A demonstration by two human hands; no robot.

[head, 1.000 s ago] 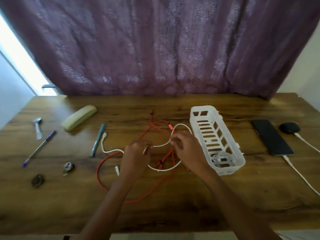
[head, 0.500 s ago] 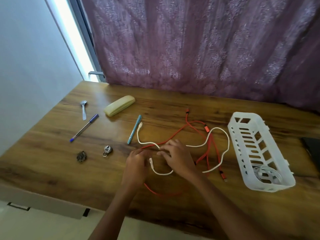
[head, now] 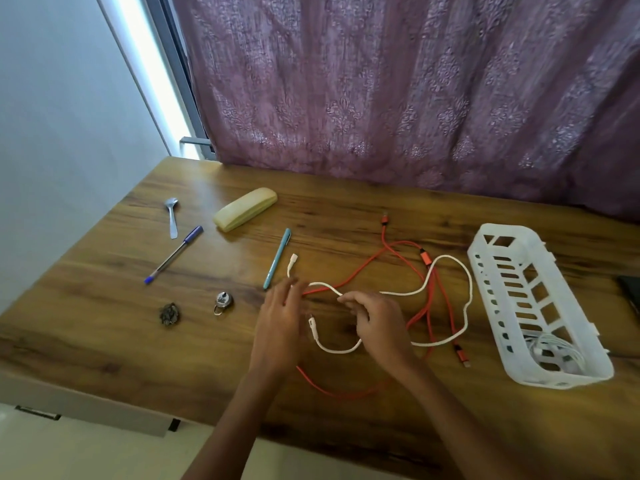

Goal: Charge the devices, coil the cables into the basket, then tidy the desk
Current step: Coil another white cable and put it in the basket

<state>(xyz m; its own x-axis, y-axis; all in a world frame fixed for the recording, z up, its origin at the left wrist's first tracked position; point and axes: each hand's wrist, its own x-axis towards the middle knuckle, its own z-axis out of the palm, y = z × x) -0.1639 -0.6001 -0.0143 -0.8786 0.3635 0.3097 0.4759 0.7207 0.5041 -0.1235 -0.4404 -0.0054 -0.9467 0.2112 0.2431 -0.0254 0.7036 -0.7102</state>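
A white cable [head: 450,259] and a red cable [head: 429,299] lie tangled on the wooden desk [head: 346,216]. My right hand [head: 379,329] pinches the white cable between thumb and forefinger near its middle. My left hand [head: 280,327] is blurred, with its fingers stretched flat over the cable's left part, just below the white plug [head: 292,261]. A second white plug [head: 312,323] lies between my hands. The white slotted basket [head: 561,377] stands to the right of the tangle and holds a coiled white cable [head: 554,351].
Left of the cables lie a teal pen [head: 277,258], a cream case [head: 245,208], a purple pen [head: 175,254], a spoon [head: 171,216], a small padlock [head: 223,302] and a dark lump [head: 169,314]. A phone's edge [head: 630,292] shows at far right. A purple curtain hangs behind.
The view has swung left, so the phone and charger have nearly left the frame. Both hands slid left along the white cable, and my left hand's fingers have straightened out.
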